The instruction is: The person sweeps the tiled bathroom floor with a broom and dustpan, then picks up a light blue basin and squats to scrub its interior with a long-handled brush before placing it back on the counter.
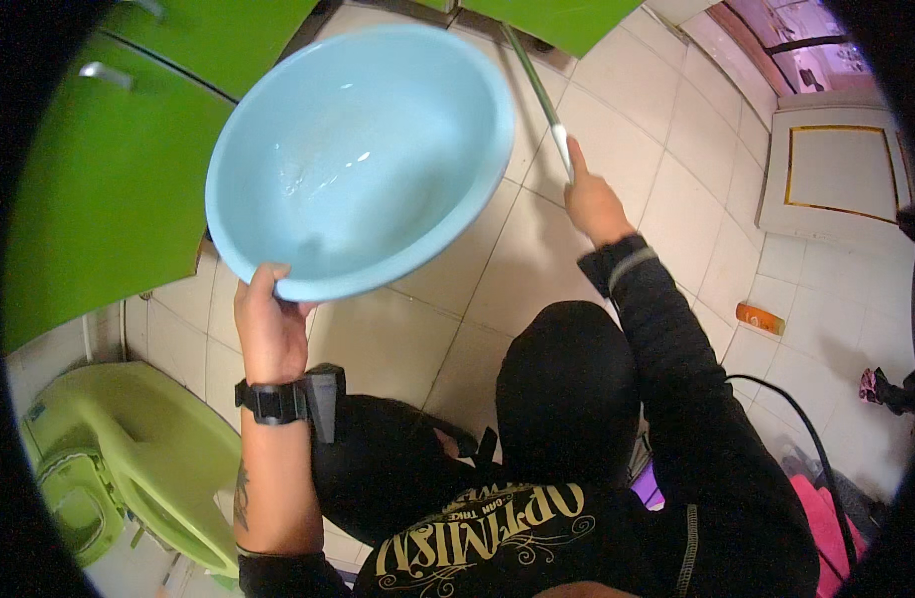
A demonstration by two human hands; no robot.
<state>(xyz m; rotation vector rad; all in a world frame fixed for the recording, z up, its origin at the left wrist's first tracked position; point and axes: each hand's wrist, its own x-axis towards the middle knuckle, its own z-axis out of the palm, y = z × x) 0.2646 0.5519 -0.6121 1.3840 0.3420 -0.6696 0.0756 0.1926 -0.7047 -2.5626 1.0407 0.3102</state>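
Observation:
A light blue plastic basin [360,161] is raised off the floor and tilted, its inside turned towards me. My left hand [270,318] grips its near rim, thumb over the edge and fingers underneath. Bright specks of reflected light show on the basin's inner surface, and nothing lies in it. Off to the right, my right hand [598,205] is closed around the white end of a green pole [536,82]. The pole slants away towards the green cabinets, and its far end is hidden under a cabinet front.
Green cabinet doors [113,187] stand at the left. A green plastic baby bathtub [166,433] leans at lower left. On the tiled floor [621,127] an orange packet [760,319] lies to the right. Another person's foot [879,389] shows at the right edge, near a pink cloth [823,523].

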